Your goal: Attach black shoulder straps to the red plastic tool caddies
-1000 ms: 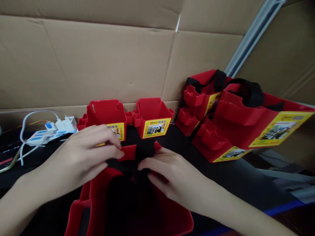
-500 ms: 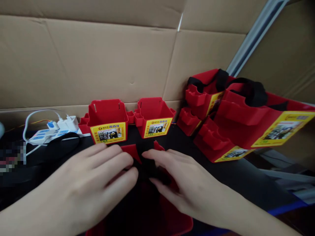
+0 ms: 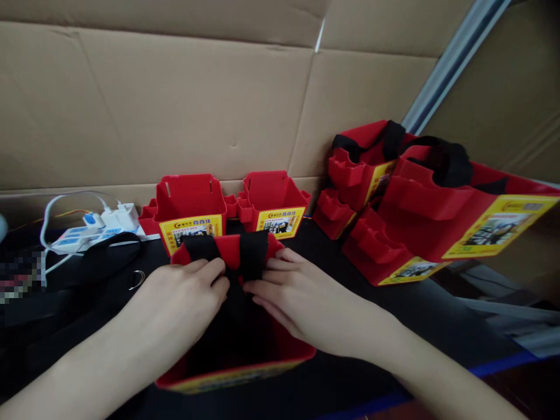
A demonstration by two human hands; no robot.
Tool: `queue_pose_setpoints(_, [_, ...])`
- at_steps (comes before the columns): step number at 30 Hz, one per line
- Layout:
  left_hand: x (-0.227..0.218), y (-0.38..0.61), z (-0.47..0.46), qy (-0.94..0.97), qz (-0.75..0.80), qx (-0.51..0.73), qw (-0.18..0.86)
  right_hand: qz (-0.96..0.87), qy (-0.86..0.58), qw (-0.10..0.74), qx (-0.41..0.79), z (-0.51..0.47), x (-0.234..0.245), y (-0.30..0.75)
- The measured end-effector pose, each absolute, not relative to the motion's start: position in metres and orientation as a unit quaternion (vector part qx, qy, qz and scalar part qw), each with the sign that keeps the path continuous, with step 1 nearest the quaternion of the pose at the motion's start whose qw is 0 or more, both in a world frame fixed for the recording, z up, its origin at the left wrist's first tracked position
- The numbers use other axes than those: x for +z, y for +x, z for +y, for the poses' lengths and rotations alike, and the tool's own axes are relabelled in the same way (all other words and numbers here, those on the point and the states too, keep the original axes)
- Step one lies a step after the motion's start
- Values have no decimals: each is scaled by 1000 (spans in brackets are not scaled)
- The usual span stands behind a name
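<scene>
In front of me a red plastic tool box (image 3: 300, 352) stands with its open top facing me and its yellow label on the near side. A black webbing strap (image 3: 254, 254) loops over its far wall in two bands and hangs down inside. My left hand (image 3: 186, 297) is closed, its curled fingers on the strap's left band inside the far wall. At the right band, my right hand (image 3: 291, 294) has bent fingers pressed around the strap just below the rim. The fingertips of both hands are partly hidden in the dark interior.
Two red boxes with yellow labels, a left one (image 3: 190, 198) and a right one (image 3: 273, 195), stand along the cardboard wall (image 3: 175, 105). Stacked red boxes (image 3: 420, 216) with black straps are at the right. A white power strip (image 3: 100, 236) and loose black webbing (image 3: 111, 256) lie left.
The box has tilted and shifted so its near label edge shows. Both hands have drawn back slightly, and the strap now lies as two flat bands over the far rim.
</scene>
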State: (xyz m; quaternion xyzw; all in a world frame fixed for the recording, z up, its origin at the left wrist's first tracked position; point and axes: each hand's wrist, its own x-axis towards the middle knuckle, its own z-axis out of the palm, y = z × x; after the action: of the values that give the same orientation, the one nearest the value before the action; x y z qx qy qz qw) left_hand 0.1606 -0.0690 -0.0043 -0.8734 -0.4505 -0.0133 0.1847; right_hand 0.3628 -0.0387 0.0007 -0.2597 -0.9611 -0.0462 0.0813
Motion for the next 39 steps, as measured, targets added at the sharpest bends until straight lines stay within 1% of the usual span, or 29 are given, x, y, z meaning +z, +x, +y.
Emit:
queue_pose_setpoints(2, [-5, 157, -64, -872, -457, -19, 173, -959, -261, 90, -63, -33, -1, 361])
queue_pose_setpoints(4, [-3, 151, -62, -880, -446, -37, 159, -947, -280, 128, -95, -30, -2, 361])
queue_pose_setpoints(8, [2, 146, -64, -893, -406, -104, 163, -876, -350, 287, -166, -39, -2, 363])
queue_pose_setpoints(9, [2, 147, -65, -894, -399, -119, 165, -871, -349, 307, -162, -43, -2, 364])
queue_pose_setpoints(10, [1, 148, -65, -895, -394, -127, 163, -877, -339, 307, -147, -47, -2, 365])
queue_pose_setpoints(11, [-1, 149, -64, -898, -391, -128, 155, -893, -322, 289, -126, -50, -3, 365])
queue_pose_setpoints(14, [-9, 152, -60, -909, -390, -106, 100, -939, -278, 189, -70, -53, -8, 365])
queue_pose_setpoints(17, [-13, 153, -58, -903, -411, -107, 59, -950, -273, 140, -64, -49, -17, 363])
queue_pose_setpoints(21, [-10, 152, -63, -904, -418, -95, 11, -954, -263, 128, -67, -44, -22, 364])
queue_pose_setpoints(23, [-8, 151, -66, -911, -404, -80, -13, -954, -255, 138, -74, -45, -21, 367])
queue_pose_setpoints(25, [-9, 148, -70, -918, -390, -73, -13, -952, -246, 159, -86, -48, -19, 372])
queue_pose_setpoints(28, [-17, 143, -77, -931, -354, -81, 31, -944, -236, 195, -124, -55, -18, 380])
queue_pose_setpoints(30, [-27, 137, -82, -933, -320, -134, 99, -940, -226, 212, -142, -60, -20, 382])
queue_pose_setpoints(33, [-43, 123, -89, -907, -294, -224, 202, -949, -203, 205, -128, -67, -27, 378])
queue_pose_setpoints(36, [-56, 112, -96, -888, -322, -240, 224, -955, -204, 185, -106, -72, -32, 374])
queue_pose_setpoints(39, [-70, 109, -97, -849, -355, -303, 246, -950, -226, 194, -93, -73, -32, 381])
